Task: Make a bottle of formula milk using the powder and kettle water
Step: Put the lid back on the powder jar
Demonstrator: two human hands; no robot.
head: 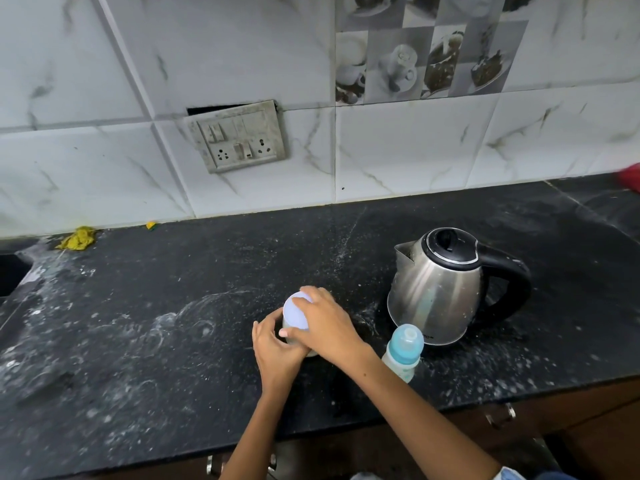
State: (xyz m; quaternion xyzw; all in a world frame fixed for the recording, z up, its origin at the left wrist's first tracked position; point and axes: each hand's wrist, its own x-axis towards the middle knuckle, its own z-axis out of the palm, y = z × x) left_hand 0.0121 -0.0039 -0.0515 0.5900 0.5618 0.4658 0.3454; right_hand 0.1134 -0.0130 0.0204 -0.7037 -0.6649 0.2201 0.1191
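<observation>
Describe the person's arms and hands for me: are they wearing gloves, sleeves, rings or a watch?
Both hands, the left hand and the right hand, are bare, with no gloves. No rings, watch or bracelets show on the fingers or wrists. The forearms are uncovered too. Only at the bottom edge, by the right elbow, does a bit of pale blue sleeve come into view.
</observation>
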